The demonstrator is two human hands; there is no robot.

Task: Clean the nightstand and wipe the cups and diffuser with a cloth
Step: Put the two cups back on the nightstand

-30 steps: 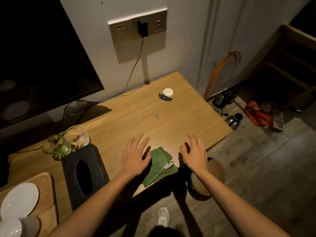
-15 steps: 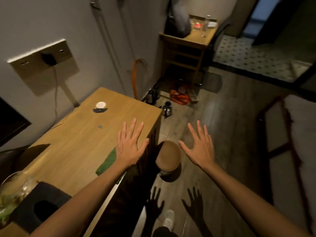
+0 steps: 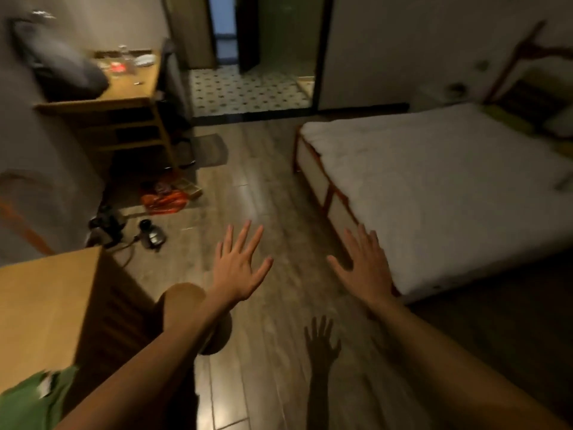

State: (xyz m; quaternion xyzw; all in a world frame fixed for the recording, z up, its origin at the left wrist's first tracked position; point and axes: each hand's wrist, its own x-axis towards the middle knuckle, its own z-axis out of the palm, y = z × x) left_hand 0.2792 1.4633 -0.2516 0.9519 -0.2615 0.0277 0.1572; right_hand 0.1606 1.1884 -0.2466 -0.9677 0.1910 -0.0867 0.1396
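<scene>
Both hands are spread flat and hold nothing: the left hand (image 3: pixel 237 268) and right hand (image 3: pixel 364 268) hang over the floor. The green cloth (image 3: pixel 31 401) lies at 8 o'clock on the wooden table (image 3: pixel 40 305). No wiping looks started; next, I think, a hand must pick up the cloth.

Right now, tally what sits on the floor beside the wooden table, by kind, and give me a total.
Kettles: 2, a small one and a darker one, both blurred
Orange bag: 1
Round brown stool: 1
Total: 4
Both hands, the left hand and the right hand, are spread over the floor and hold nothing.
</scene>
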